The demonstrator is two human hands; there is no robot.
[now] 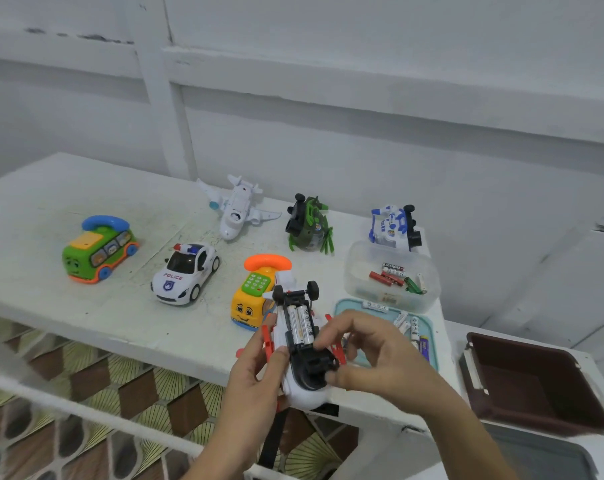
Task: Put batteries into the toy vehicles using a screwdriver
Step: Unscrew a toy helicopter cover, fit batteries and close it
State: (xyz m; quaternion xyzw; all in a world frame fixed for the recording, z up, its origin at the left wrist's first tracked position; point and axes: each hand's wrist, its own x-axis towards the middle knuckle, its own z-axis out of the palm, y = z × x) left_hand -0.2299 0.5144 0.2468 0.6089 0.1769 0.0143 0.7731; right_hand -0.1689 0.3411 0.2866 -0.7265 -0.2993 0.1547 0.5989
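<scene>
An upturned white toy vehicle [302, 344] with red parts and black wheels is held above the table's front edge. Its battery bay is uncovered and shows two white batteries [300, 325]. My left hand [259, 368] grips the toy's left side. On the right side my right hand [369, 348] has its fingers curled round the toy, fingertips at the near end of the bay. Loose batteries lie in a clear tub [392, 277] and on a teal lid [420, 336] behind my right hand. No screwdriver shows.
On the white table [85, 306] stand a green bus phone [99, 249], a police car [186, 273], a yellow phone car [255, 292], a white plane [236, 206], a green toy [311, 225] and a blue-white toy [395, 226]. A brown bin [536, 382] sits right.
</scene>
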